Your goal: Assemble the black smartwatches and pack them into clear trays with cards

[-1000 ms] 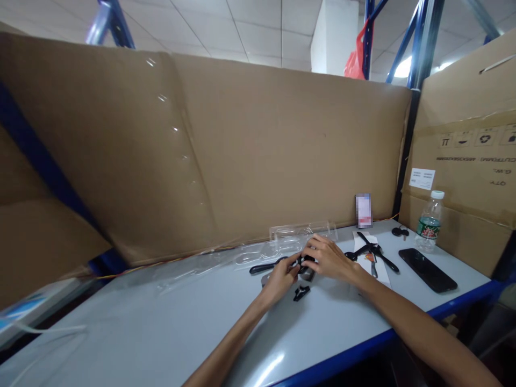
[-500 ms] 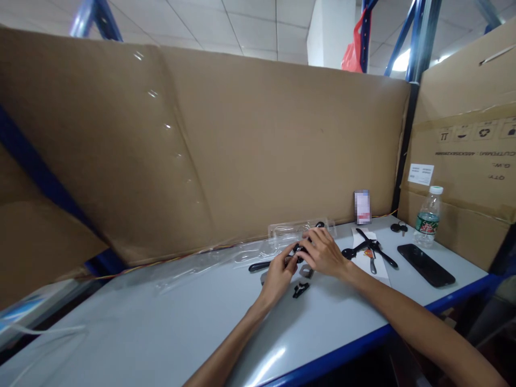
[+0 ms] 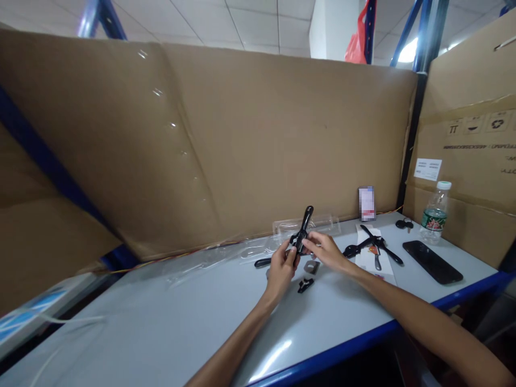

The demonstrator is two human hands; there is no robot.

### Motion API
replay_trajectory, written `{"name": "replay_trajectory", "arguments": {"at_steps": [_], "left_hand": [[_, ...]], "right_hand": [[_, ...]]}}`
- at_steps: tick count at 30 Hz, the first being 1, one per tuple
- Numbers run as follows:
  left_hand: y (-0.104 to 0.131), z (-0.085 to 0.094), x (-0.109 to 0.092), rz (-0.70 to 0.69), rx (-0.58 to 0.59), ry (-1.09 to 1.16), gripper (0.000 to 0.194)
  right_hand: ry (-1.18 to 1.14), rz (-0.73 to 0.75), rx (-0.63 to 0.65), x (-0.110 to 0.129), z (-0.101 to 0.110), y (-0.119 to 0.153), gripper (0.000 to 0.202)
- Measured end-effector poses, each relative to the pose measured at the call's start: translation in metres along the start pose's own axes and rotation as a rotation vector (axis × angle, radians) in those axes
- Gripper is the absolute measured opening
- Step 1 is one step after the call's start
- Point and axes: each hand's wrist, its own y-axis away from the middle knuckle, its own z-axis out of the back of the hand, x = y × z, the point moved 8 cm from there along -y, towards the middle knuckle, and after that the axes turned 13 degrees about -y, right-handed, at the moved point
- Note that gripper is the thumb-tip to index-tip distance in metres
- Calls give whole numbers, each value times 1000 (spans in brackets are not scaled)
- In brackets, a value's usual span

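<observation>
My left hand (image 3: pixel 282 264) is closed around the middle of a black spokeshave (image 3: pixel 307 216), one handle of which points up and away from me. Against the tool's middle, the fingertips of my right hand (image 3: pixel 324 250) are pinched; a small part between them cannot be made out. Under my hands lies a grey metal blade (image 3: pixel 312 267) with a hole in it. Nearer to me sits a small black clamp-like part (image 3: pixel 305 285). Another black handle (image 3: pixel 263 263) shows on the table left of my left hand, its far end hidden behind the fingers.
Clear plastic packaging (image 3: pixel 258 248) lies along the cardboard wall (image 3: pixel 242 134). To the right are crossed black-handled tools (image 3: pixel 373 242) on a white card (image 3: pixel 385 269), a black phone (image 3: pixel 432 262), a water bottle (image 3: pixel 434 215), keys (image 3: pixel 404 224) and an upright phone (image 3: pixel 366 204).
The spokeshave has been turned so its handle stands up in plain sight. My right hand has drawn back from over it to its right side, uncovering the middle.
</observation>
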Motion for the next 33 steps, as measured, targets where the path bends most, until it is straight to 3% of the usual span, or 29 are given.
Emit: {"name": "replay_trajectory", "arguments": {"at_steps": [6,11,17,21,25,28,31,33], "left_hand": [[2,-2,-11,-119,-5,-76,41],[1,-4,-11,-105,46,-82,38],[3,-13,-12,-63,186,-96,42],[4,-15,-15,-32,239,-69,61],[-1,6,-17,-4,56,-30,76],[-4,16,-16,-5,-27,-18,69],[-5,20,-14,-11,-61,-22,61],[-6,20,-14,-23,-67,-34,59]], "right_hand": [[-16,24,-118,0,5,2,41],[-9,54,-84,4,10,-1,49],[109,32,-144,-7,14,-2,50],[73,-14,-184,-11,24,-9,42],[62,-68,-332,4,74,-20,35],[297,-113,-474,22,127,-20,37],[548,-287,-507,18,166,-19,42],[619,-378,-508,6,181,-16,42]]}}
